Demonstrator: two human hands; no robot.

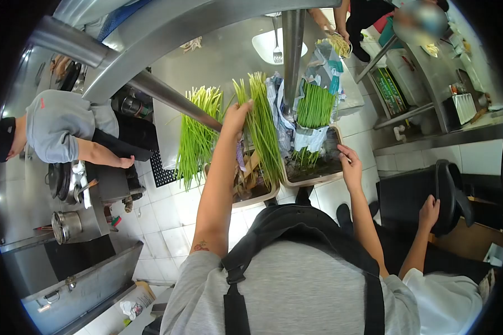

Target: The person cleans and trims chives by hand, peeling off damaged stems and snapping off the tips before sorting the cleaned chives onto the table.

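My left hand (238,117) is closed on a bunch of garlic chives (262,125), long green stalks with paler tops, at the table's near edge. Their lower ends hang over a bin (257,196) holding scraps. To the left, another pile of chives (200,131) lies across the same edge. My right hand (350,162) is beside the rim of a second bin (314,181), fingertips drawn together; whatever may be between them is too small to tell. A banded bundle of chives (314,107) stands above that bin, partly in plastic wrapping (278,103).
Metal posts (293,56) and a curved bar cross the view over the steel table (167,61). A white tray with a fork (276,50) sits at the back. One person (72,123) stands left, another sits right (441,301), and someone's hands hold pale stalks (338,43) at upper right.
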